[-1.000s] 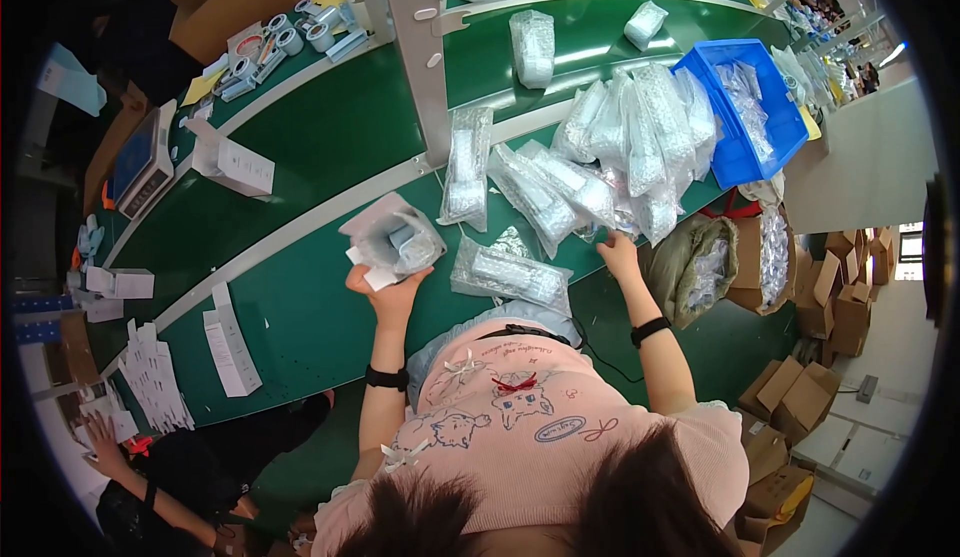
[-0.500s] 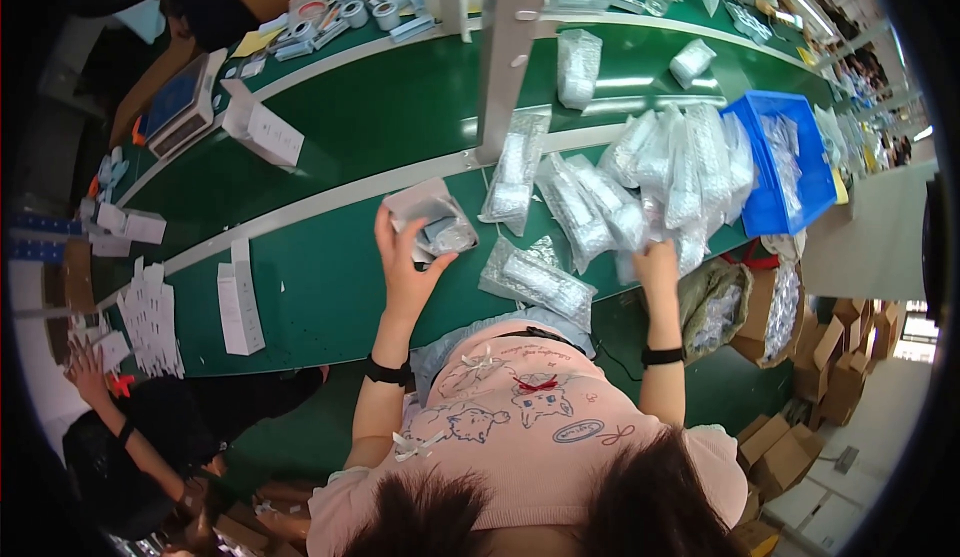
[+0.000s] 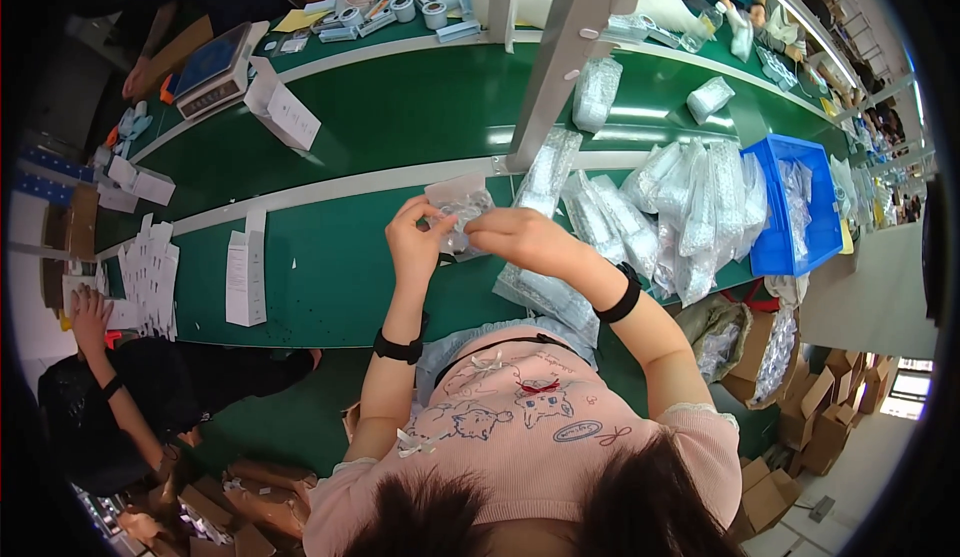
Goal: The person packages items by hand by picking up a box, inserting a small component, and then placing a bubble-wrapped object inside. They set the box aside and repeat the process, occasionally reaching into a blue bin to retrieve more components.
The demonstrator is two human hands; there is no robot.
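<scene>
Left hand (image 3: 418, 242): fingers pinched on the near edge of a small clear plastic bag (image 3: 458, 207), centre of the frame.
Right hand (image 3: 525, 240): fingertips closed on the same bag's lower right edge.
Bag: held just above the green tabletop (image 3: 330, 277), not resting on it.
Nearby: a heap of filled clear bags (image 3: 680, 207) right of centre; a blue bin (image 3: 790, 207) beyond it.
Risk: the slick film looked likely to slip from such light pinches, spilling contents onto the tabletop.

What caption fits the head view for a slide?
Both hands, left hand and right hand, hold a small clear plastic bag above the green conveyor table, beside piled bags.
</scene>
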